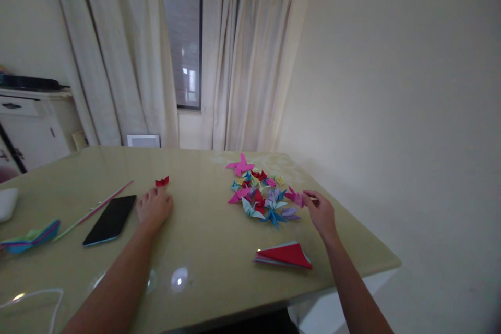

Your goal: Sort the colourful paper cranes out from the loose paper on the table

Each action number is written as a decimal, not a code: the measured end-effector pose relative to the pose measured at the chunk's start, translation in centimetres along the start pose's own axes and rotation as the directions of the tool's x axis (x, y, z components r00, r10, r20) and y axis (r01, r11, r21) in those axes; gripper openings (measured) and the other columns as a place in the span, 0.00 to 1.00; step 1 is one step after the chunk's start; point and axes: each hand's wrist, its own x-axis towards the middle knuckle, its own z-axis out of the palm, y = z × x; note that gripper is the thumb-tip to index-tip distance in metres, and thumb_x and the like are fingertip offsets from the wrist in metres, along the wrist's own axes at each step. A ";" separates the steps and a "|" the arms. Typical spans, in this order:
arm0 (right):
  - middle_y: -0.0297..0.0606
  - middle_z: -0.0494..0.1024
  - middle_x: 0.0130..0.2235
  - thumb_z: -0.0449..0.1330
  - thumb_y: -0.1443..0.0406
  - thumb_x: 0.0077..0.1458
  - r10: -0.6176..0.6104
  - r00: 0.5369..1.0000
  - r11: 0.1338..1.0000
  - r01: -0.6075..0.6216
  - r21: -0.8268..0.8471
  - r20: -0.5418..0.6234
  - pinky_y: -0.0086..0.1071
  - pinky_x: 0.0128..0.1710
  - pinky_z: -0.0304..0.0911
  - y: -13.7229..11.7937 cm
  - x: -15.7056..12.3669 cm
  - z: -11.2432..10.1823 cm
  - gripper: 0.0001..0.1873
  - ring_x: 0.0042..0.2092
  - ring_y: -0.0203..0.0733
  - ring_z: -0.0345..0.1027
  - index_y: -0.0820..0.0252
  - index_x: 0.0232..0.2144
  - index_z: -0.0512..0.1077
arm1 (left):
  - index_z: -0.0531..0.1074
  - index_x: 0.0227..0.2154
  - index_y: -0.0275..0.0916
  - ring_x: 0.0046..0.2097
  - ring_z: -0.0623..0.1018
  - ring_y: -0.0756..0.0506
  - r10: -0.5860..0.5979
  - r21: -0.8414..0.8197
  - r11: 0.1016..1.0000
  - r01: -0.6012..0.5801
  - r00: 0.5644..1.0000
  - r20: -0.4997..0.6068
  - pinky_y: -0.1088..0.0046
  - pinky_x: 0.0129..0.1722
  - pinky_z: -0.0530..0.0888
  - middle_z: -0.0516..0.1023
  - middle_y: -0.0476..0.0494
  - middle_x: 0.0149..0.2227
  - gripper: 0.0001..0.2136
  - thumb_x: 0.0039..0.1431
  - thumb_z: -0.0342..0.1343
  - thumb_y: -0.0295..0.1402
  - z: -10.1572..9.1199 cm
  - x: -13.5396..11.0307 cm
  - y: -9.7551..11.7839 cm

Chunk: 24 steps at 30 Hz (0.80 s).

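Observation:
My right hand [321, 214] pinches a pink origami piece [296, 198] at the right edge of a pile of folded paper figures [256, 195]. The pile mixes pink, red, blue, yellow and lilac shapes with pointed tips. My left hand [155, 207] rests palm down on the table, fingers stretched forward. Just beyond its fingertips lies a small red folded paper piece [162, 181]. In front of the pile, toward me, sits a stack of folded paper [285, 255] with a red sheet on top.
A black phone [110, 221] lies left of my left hand, with a thin pink and green stick [96, 209] beside it. Coloured papers [33, 237], a white cable [35, 292] and a white object [7, 203] are at the far left. The table [203, 255] meets the wall at right.

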 end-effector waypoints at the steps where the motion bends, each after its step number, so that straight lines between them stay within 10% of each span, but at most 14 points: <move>1: 0.47 0.86 0.36 0.61 0.40 0.53 0.014 1.000 1.000 -0.014 -0.008 -0.013 0.40 0.36 0.70 0.7 -0.4 0.1 0.31 0.31 0.48 0.77 0.61 0.39 0.82 | 0.75 0.53 0.31 0.64 0.71 0.23 0.027 -0.019 0.999 -0.027 1.000 0.013 0.40 0.61 0.67 0.73 0.20 0.60 0.20 0.62 0.49 0.33 0.1 0.2 0.1; 11: 0.45 0.82 0.37 0.59 0.45 0.62 -0.048 0.973 0.996 0.063 0.060 -0.225 0.37 0.34 0.68 0.4 -3.9 0.2 0.27 0.32 0.45 0.71 0.63 0.41 0.79 | 0.70 0.52 0.40 0.45 0.83 0.43 0.447 -0.403 0.817 -0.413 0.894 -0.010 0.64 0.49 0.81 0.82 0.42 0.45 0.18 0.62 0.60 0.39 1.3 -1.5 6.1; 15: 0.42 0.83 0.38 0.58 0.49 0.68 -0.160 0.982 0.966 0.134 0.222 0.100 0.35 0.37 0.70 -5.0 -6.0 1.8 0.20 0.37 0.45 0.76 0.59 0.42 0.79 | 0.68 0.58 0.42 0.44 0.83 0.45 0.663 -0.463 0.511 -0.724 0.675 -0.323 0.65 0.46 0.83 0.79 0.43 0.45 0.17 0.69 0.58 0.36 1.6 -5.9 10.2; 20: 0.42 0.84 0.46 0.60 0.55 0.70 -0.323 0.799 0.944 0.237 0.229 0.507 0.35 0.43 0.69 -11.0 -7.5 6.4 0.15 0.41 0.44 0.77 0.57 0.50 0.78 | 0.66 0.63 0.44 0.48 0.83 0.46 0.760 -0.288 0.252 -0.924 0.373 -0.533 0.72 0.46 0.83 0.79 0.39 0.51 0.23 0.68 0.61 0.29 0.5 -9.5 12.3; 24: 0.40 0.84 0.41 0.62 0.57 0.69 -0.342 0.763 0.937 0.229 0.266 0.549 0.32 0.37 0.67 -12.8 -7.7 9.8 0.12 0.39 0.43 0.77 0.58 0.44 0.79 | 0.64 0.66 0.47 0.49 0.84 0.46 0.814 -0.272 0.166 -0.948 0.288 -0.505 0.74 0.45 0.83 0.80 0.40 0.52 0.25 0.69 0.60 0.27 -0.2 -9.8 11.7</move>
